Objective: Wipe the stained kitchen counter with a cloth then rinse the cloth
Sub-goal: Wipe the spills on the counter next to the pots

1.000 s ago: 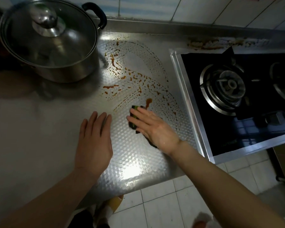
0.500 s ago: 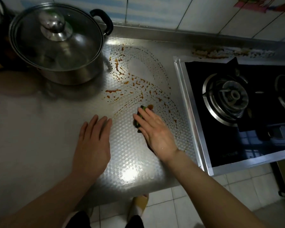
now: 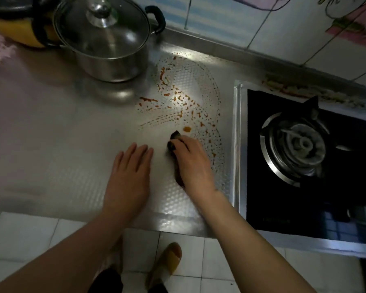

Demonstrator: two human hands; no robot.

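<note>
1. A dark cloth (image 3: 175, 135) lies on the steel counter (image 3: 51, 134) under the right hand (image 3: 191, 163), whose bent fingers clutch it.
2. Orange-brown stains (image 3: 187, 129) spread just beyond the grip.
3. The left hand (image 3: 129, 176) rests flat and relaxed beside it.
4. A lidded pot (image 3: 112, 39) stands farther off.
</note>
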